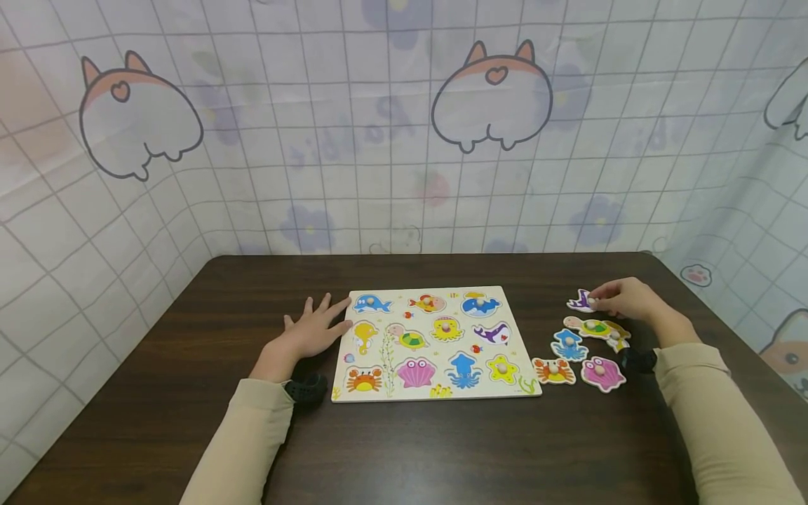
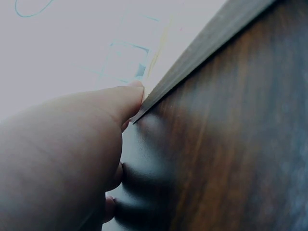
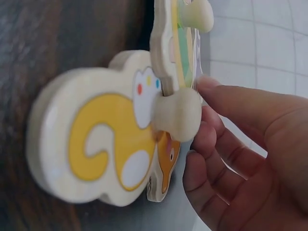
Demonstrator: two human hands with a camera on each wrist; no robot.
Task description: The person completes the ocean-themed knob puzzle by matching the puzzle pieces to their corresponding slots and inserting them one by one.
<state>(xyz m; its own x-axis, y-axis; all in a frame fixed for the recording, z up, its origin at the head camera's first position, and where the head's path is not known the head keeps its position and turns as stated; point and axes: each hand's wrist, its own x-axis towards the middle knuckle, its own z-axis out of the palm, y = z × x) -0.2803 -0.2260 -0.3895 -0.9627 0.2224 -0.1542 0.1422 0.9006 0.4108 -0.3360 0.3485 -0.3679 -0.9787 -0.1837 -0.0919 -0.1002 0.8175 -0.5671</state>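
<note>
A wooden sea-animal puzzle board point(image 1: 435, 351) lies flat on the dark table. My left hand point(image 1: 312, 330) has its fingers spread at the board's upper left edge, with the thumb touching the edge point(image 2: 168, 72). Out to the right, my right hand point(image 1: 631, 301) pinches the knob of a purple shark puzzle piece point(image 1: 577, 301). Just nearer than that hand, a turtle piece point(image 1: 593, 327) overlaps a yellow seahorse piece point(image 3: 96, 139); both have round wooden knobs. The right fingertips partly hide the shark piece.
A blue squid piece point(image 1: 568, 345), a crab piece point(image 1: 552, 371) and a pink shell piece point(image 1: 602, 374) lie right of the board; the crab is beside its edge. Several knobbed pieces, including a starfish point(image 1: 502, 368), sit in the board. A patterned curtain point(image 1: 391, 175) stands behind the table.
</note>
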